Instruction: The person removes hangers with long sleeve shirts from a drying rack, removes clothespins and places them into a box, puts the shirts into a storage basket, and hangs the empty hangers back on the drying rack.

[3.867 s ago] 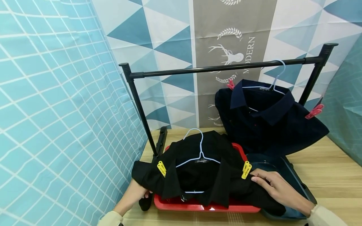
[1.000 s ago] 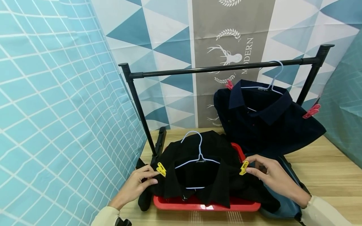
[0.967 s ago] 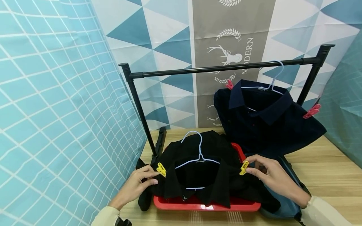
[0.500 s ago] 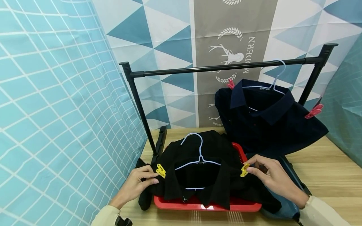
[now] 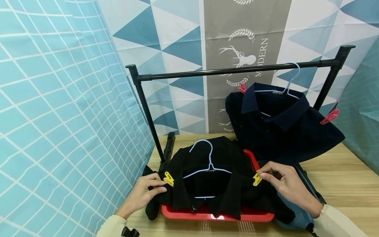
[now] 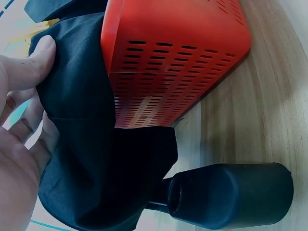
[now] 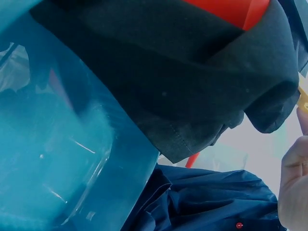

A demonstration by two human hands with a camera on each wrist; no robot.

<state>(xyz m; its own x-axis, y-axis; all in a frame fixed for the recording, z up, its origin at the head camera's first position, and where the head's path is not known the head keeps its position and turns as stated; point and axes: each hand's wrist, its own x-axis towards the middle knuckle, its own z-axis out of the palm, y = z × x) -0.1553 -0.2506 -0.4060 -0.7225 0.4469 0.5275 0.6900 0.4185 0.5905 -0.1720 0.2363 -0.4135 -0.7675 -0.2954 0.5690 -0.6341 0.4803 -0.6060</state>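
A black collared shirt [image 5: 260, 200] lies over a red basket [image 5: 216, 216], with a pale blue hanger [image 5: 210, 154] inside its collar. One yellow clothespin [image 5: 168, 179] sits on its left shoulder, another yellow clothespin [image 5: 257, 178] on its right. My left hand [image 5: 145, 191] pinches the shirt's shoulder beside the left clothespin; in the left wrist view the thumb [image 6: 41, 60] presses on the fabric. With thumb and forefinger, my right hand [image 5: 285, 181] pinches the right clothespin. The hanger's hook stands up, apart from the rack bar [image 5: 213, 72].
A navy shirt [image 5: 284, 138] hangs from the bar on its own hanger, with pink clothespins [image 5: 330, 117] on its shoulders. Beside the basket, a blue basin [image 7: 57, 144] sits partly under the black sleeve. The rack's black foot [image 6: 231, 195] rests on the wooden surface at the left.
Earlier my left hand was under the left sleeve and my right hand on the right sleeve; both have moved up to the clothespins. Over the last second they hold almost still.
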